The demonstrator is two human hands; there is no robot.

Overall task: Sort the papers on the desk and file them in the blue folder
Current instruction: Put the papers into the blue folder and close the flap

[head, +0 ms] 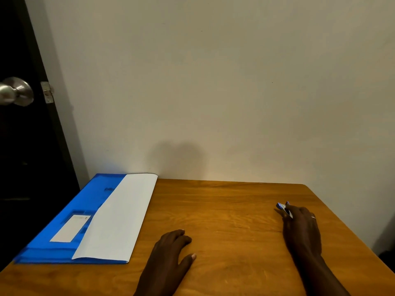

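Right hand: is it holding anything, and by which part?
Yes, the right hand pinches a small blue object by its near end; what it is cannot be told.

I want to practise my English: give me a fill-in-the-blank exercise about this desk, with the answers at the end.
1. The white paper lies partly on the ____ folder.
2. The left hand rests on the desk and holds ____.
3. The right hand, with a ____ on one finger, grips a small blue object.
Answers: blue; nothing; ring.
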